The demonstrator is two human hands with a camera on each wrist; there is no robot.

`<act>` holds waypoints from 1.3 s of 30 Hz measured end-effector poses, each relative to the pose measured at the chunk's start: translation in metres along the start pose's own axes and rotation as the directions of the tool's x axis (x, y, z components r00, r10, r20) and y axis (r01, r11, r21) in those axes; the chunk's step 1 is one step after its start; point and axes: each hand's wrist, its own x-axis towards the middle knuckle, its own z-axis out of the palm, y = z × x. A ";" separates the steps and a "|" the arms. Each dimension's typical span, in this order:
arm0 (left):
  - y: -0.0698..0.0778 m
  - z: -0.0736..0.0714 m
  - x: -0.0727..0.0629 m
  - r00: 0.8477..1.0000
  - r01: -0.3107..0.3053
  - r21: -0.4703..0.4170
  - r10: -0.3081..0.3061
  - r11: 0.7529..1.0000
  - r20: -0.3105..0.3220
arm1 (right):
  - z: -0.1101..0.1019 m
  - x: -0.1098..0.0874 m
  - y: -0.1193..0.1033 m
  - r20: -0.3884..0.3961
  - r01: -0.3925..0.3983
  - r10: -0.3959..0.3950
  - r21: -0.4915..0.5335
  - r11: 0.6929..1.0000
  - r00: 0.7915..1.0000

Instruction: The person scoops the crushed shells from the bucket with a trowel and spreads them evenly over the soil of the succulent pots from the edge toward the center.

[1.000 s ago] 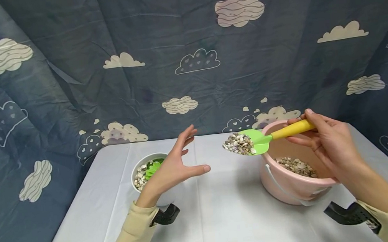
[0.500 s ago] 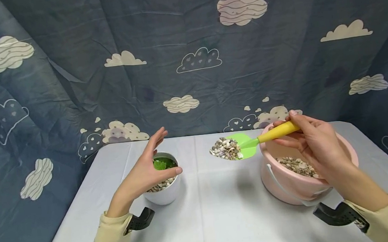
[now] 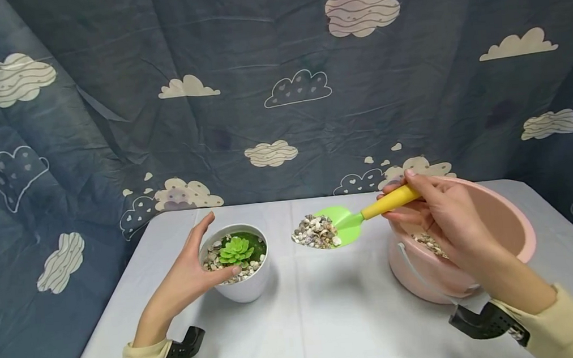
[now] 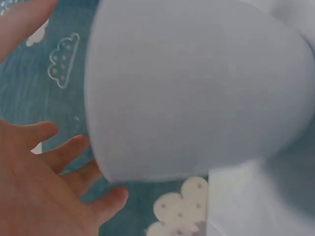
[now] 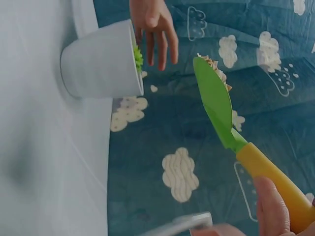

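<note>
My right hand (image 3: 440, 211) grips the yellow handle of a toy trowel (image 3: 350, 225) whose green blade is level and heaped with small shells (image 3: 315, 232). The trowel hangs in the air between the pink bucket and the white flowerpot (image 3: 245, 288). In the pot stands a green succulent (image 3: 236, 250), ringed by pale pebbles or shells with dark green beside it. My left hand (image 3: 185, 279), fingers and thumb spread, reaches up at the pot's left side. The left wrist view has the pot's smooth wall (image 4: 197, 93) close beyond the spread fingers.
A pink bucket (image 3: 521, 235) with a pale handle stands at the right, partly behind my right forearm, with more shells (image 3: 429, 244) inside. White cloth covers the table (image 3: 330, 323). A dark blue curtain (image 3: 234, 47) with clouds hangs behind it.
My left hand has drawn back left and down, uncovering the pot and succulent. My right hand has carried the loaded trowel leftward from over the bucket's rim toward the pot.
</note>
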 end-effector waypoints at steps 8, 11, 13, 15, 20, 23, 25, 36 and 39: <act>-0.024 0.003 -0.003 0.998 0.065 -0.088 -0.063 0.994 0.017 | 0.014 0.005 0.010 0.052 -0.027 0.027 -0.010 1.000 0.998; -0.033 0.005 -0.002 0.997 0.079 -0.147 -0.074 0.986 0.039 | 0.020 0.007 0.017 0.040 -0.039 0.040 -0.031 0.999 0.998; -0.037 0.007 -0.002 0.995 0.091 -0.171 -0.084 0.981 0.052 | 0.024 0.008 0.022 0.027 -0.034 0.035 -0.058 0.998 0.999; -0.041 0.007 -0.002 0.994 0.100 -0.191 -0.089 0.977 0.066 | 0.028 0.009 0.027 0.019 -0.027 0.028 -0.079 0.997 0.999; -0.047 0.006 -0.001 0.991 0.098 -0.231 -0.074 0.968 0.109 | 0.036 0.010 0.035 0.009 -0.028 0.028 -0.049 0.998 1.000; -0.049 0.004 0.000 0.990 0.092 -0.240 -0.063 0.966 0.126 | 0.040 0.012 0.039 0.011 -0.030 0.030 -0.027 0.999 0.999; -0.050 0.004 0.000 0.990 0.092 -0.245 -0.062 0.965 0.129 | 0.043 0.014 0.043 0.000 -0.030 0.030 -0.026 0.999 1.000; -0.051 0.004 0.001 0.986 0.126 -0.285 -0.090 0.950 0.137 | 0.062 0.028 0.068 -0.002 -0.088 0.088 0.035 0.996 0.996; -0.052 0.004 0.001 0.985 0.130 -0.288 -0.092 0.949 0.144 | 0.067 0.032 0.076 -0.020 -0.102 0.103 0.037 0.994 0.995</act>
